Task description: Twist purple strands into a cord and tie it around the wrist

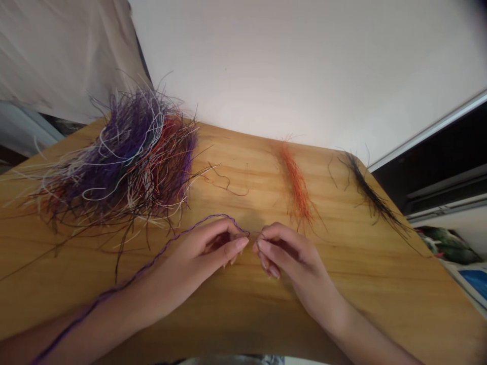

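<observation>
My left hand [218,248] is closed in a pinch on a twisted purple cord [167,245], which runs back over my left forearm toward the lower left. The cord's end pokes out just past my thumb and fingertip. Facing it, my right hand [283,251] pinches a thin dark strand [255,232] that spans the small gap between the two hands. Whether the strand is joined to the cord's end is too small to tell. Both hands are held over the wooden table [243,309], near its middle.
A large tangled heap of purple, white, red and dark strands [133,152] covers the table's left side. An orange bundle [296,185] lies beyond my right hand, a black bundle [371,195] farther right. A white wall [266,66] stands behind the table.
</observation>
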Demonstrator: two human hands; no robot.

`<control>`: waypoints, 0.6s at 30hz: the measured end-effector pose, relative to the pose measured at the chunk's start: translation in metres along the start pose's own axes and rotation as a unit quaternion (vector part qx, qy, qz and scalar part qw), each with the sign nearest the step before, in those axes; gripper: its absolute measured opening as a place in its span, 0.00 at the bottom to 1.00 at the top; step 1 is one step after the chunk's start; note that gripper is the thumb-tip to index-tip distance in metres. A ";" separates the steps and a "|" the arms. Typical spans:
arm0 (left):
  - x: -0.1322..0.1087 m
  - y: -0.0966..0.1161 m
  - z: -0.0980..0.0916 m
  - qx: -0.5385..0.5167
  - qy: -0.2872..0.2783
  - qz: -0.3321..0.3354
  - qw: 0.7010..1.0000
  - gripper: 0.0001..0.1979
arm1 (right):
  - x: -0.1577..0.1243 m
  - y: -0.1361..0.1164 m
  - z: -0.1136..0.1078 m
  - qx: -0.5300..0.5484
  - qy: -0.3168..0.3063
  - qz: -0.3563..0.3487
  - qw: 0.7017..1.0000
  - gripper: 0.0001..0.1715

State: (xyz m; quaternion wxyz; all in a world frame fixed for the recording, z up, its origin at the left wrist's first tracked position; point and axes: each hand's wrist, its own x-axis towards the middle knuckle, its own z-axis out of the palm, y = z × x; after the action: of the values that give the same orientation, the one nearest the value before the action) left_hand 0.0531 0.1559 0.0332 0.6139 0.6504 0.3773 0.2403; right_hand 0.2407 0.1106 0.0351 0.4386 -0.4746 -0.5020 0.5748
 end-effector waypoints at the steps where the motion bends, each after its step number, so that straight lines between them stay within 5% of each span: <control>1: 0.000 -0.001 0.001 -0.022 -0.008 -0.005 1.000 0.13 | 0.000 0.001 0.000 -0.002 -0.007 0.002 1.000 0.10; 5: 0.002 -0.006 0.005 -0.105 -0.012 0.013 0.994 0.11 | 0.002 0.001 -0.001 -0.017 -0.023 0.011 1.000 0.11; 13: 0.002 -0.003 0.001 -0.078 -0.051 -0.024 0.995 0.15 | 0.002 -0.002 0.003 -0.030 -0.029 0.038 0.998 0.12; 18: 0.001 -0.007 0.001 -0.001 -0.016 -0.030 0.999 0.17 | 0.002 -0.001 0.002 -0.028 -0.040 0.046 0.998 0.12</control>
State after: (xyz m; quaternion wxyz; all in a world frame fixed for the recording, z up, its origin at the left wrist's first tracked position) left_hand 0.0533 0.1558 0.0262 0.6277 0.6418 0.3865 0.2117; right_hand 0.2386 0.1123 0.0359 0.3778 -0.4859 -0.5127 0.5986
